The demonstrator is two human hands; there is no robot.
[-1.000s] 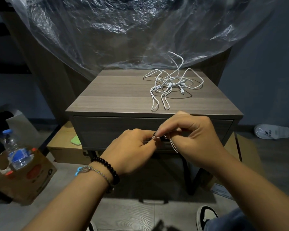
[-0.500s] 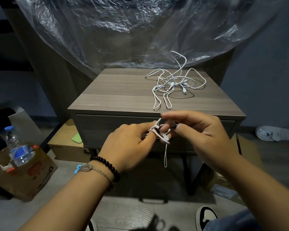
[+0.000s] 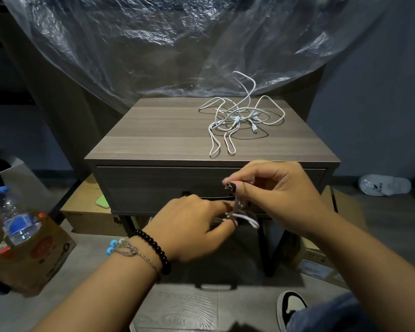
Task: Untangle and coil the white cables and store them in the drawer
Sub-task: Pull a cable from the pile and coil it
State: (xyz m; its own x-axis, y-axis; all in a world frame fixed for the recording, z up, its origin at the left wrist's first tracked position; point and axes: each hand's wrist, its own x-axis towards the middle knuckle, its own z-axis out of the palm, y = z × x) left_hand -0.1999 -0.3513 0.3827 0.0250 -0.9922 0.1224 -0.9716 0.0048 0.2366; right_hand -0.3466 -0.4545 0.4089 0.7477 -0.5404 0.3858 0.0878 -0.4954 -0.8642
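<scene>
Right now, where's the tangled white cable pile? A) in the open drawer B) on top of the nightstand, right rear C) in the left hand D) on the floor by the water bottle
B: the tangled cables lie on the nightstand top, toward its right rear; the drawer below is closed.

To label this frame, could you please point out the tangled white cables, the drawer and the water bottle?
tangled white cables (image 3: 237,121): head view, knotted middle on the tabletop.
drawer (image 3: 153,185): head view, bare front panel.
water bottle (image 3: 13,219): head view, its clear body.
</scene>
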